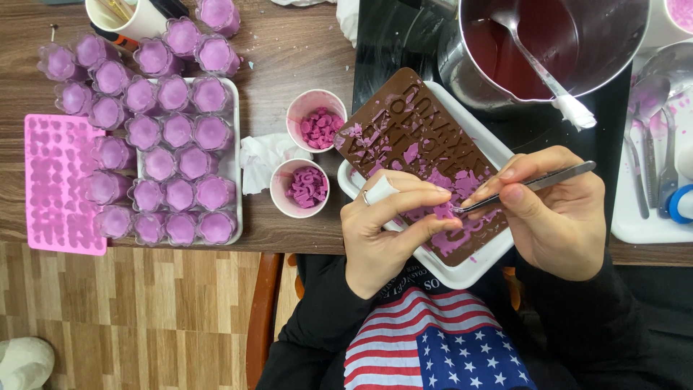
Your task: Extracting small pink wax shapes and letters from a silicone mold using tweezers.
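Note:
A brown silicone mould point(415, 137) with letter-shaped cavities and purple wax scraps lies tilted in a white tray point(473, 269) at the table's front edge. My right hand point(552, 209) is shut on metal tweezers point(538, 183), their tip touching the purple scraps on the mould. My left hand point(390, 227) pinches the mould's near edge beside the tweezer tip; a ring shows on one finger. Two small pink-rimmed paper cups point(315, 126) point(299, 189) left of the tray hold small purple pieces.
A white tray point(232, 162) at the left carries several purple moulded candles in clear cups. A pink silicone mould point(58, 184) lies further left. A steel pot point(556, 43) with red liquid and a spoon stands behind. Metal tools point(650, 152) rest at right.

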